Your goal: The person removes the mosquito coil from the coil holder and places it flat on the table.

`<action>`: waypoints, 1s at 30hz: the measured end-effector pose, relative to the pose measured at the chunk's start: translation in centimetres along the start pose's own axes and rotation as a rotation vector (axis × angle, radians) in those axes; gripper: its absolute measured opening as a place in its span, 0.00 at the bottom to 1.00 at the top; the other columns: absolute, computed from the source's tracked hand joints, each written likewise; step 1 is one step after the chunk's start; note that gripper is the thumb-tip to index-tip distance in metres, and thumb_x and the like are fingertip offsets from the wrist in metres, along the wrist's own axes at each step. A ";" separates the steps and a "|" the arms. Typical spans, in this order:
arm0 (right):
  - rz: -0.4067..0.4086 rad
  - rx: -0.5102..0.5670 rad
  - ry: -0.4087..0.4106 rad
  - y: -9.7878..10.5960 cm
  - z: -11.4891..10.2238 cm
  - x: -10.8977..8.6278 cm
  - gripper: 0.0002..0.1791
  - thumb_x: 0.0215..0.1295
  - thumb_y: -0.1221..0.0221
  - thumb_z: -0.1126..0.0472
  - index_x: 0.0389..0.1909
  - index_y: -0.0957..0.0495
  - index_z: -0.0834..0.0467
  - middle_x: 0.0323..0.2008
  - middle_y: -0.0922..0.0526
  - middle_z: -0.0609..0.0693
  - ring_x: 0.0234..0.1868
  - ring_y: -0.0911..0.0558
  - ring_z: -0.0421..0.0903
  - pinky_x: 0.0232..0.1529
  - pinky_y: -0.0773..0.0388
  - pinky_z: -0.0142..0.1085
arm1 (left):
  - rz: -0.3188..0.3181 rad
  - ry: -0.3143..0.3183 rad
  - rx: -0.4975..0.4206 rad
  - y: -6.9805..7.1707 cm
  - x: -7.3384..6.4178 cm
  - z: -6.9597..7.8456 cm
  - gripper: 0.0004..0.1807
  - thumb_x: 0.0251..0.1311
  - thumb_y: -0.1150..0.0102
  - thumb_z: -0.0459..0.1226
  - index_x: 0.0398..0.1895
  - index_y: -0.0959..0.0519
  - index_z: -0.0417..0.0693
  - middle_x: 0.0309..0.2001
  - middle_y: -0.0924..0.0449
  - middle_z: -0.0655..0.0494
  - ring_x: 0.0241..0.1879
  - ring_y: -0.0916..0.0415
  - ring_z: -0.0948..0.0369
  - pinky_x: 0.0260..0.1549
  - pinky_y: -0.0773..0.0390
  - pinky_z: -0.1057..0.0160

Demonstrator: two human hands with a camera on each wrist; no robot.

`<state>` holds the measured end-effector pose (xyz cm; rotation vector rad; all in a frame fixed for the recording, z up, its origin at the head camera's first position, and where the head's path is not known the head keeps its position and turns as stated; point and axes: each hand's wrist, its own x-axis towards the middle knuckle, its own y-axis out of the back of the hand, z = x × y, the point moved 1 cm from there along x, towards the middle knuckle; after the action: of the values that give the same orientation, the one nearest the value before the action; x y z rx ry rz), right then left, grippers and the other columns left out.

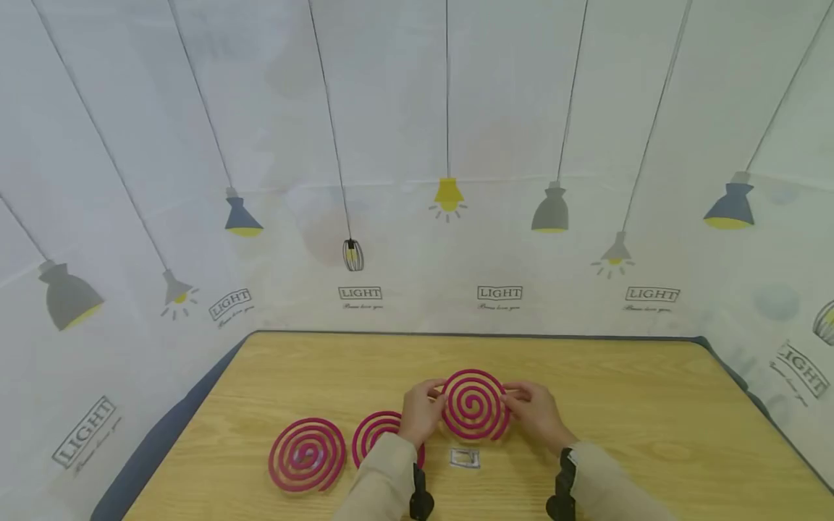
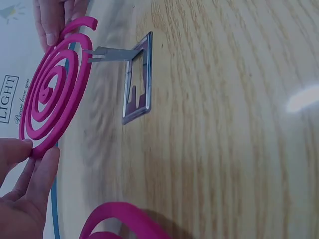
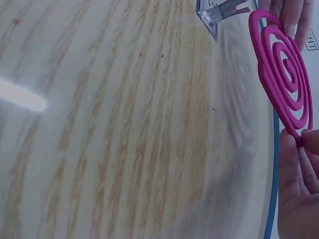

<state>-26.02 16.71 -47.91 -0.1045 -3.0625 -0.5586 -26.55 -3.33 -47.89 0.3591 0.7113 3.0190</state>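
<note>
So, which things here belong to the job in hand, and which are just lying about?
In the job:
raised coil
left hand and right hand, pinching its edges
small stand, probably, as it sits close by

Lying about, though perhaps for later or earlier use:
leftmost coil
partly hidden coil

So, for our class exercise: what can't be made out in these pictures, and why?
Head view: part of the middle coil, hidden behind the left hand and sleeve.
Head view: the fine writing under the LIGHT signs, too small to read for sure.
Left wrist view: most of the bottom coil, cut off by the lower edge.
Right wrist view: part of the small stand, cut off by the top edge.
</note>
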 end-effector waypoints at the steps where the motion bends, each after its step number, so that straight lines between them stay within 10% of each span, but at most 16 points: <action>1: 0.001 -0.004 0.005 -0.1 0.0 0.1 0.13 0.55 0.43 0.71 0.41 0.26 0.72 0.31 0.19 0.62 0.31 0.20 0.49 0.28 0.21 0.35 | 0.005 -0.005 0.005 0.0 0.0 -0.1 0.14 0.52 0.47 0.25 0.43 0.23 0.35 0.26 0.24 0.46 0.22 0.26 0.60 0.16 0.27 0.71; 25: 0.035 -0.272 0.104 -0.6 1.1 1.8 0.10 0.55 0.43 0.69 0.38 0.23 0.68 0.33 0.20 0.57 0.35 0.22 0.51 0.36 0.24 0.41 | 0.085 -0.051 0.074 -1.3 0.6 -0.5 0.15 0.46 0.46 0.21 0.40 0.23 0.33 0.23 0.24 0.45 0.21 0.28 0.57 0.18 0.30 0.70; 27: 0.030 -0.282 0.118 -0.6 1.0 1.9 0.10 0.55 0.44 0.70 0.37 0.23 0.69 0.33 0.20 0.58 0.35 0.22 0.52 0.36 0.23 0.41 | 0.119 -0.091 0.081 -3.5 2.5 -5.2 0.16 0.45 0.44 0.23 0.41 0.22 0.37 0.22 0.24 0.49 0.20 0.28 0.59 0.16 0.30 0.71; 30: 0.030 -0.285 0.132 -0.7 1.0 2.1 0.10 0.54 0.44 0.71 0.37 0.23 0.70 0.32 0.20 0.58 0.35 0.22 0.52 0.36 0.23 0.41 | 0.151 -0.106 0.110 -8.8 7.4 -16.9 0.22 0.41 0.40 0.27 0.43 0.21 0.52 0.21 0.25 0.59 0.19 0.29 0.65 0.15 0.29 0.68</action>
<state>-28.17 16.59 -49.04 -0.1143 -2.8307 -0.9551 -37.84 -2.33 -64.84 0.5973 0.8822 3.0774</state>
